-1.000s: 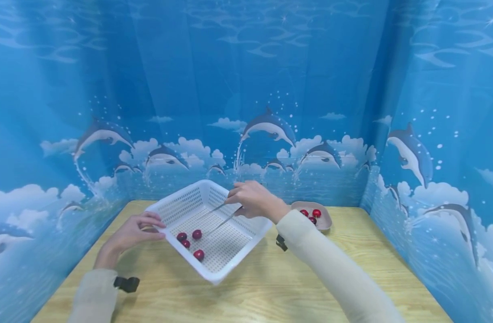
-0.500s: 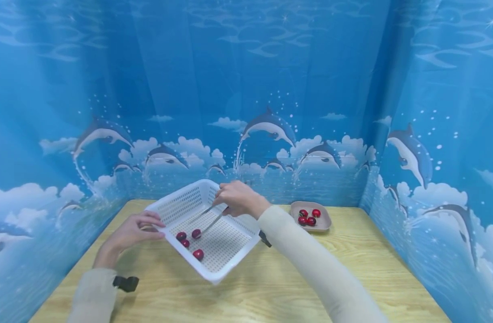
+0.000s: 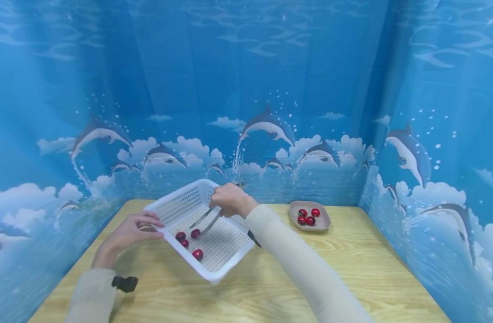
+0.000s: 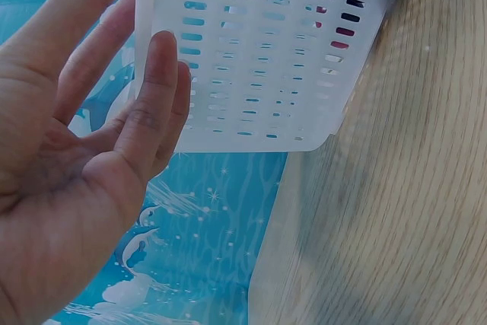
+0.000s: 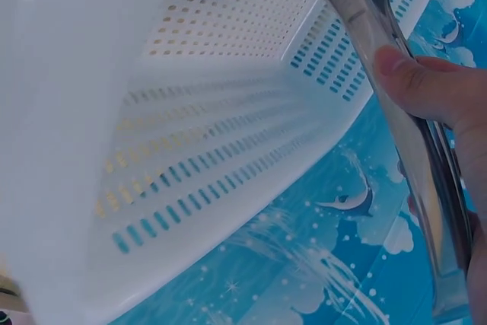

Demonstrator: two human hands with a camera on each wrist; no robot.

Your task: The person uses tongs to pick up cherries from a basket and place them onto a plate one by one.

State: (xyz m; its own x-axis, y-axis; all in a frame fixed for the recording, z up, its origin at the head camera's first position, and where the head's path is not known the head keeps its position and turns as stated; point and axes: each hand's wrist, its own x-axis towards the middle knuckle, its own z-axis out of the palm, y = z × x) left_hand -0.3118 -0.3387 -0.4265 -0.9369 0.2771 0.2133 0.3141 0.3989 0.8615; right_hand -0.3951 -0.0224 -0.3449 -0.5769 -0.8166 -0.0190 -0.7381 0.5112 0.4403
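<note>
Inside wht basket [image 3: 224, 244], tongs [image 3: 211, 224] nr dk-red cherry [image 3: 195, 233], tip contact unclear

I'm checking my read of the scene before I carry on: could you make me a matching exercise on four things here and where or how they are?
1. Metal tongs
2. Plastic basket
3. Small dish
4. Left hand

A. On the table, holding cherries
B. At the basket's rim
C. White, with slotted walls
D. In the right hand

Pairs: 1-D, 2-C, 3-A, 4-B
</note>
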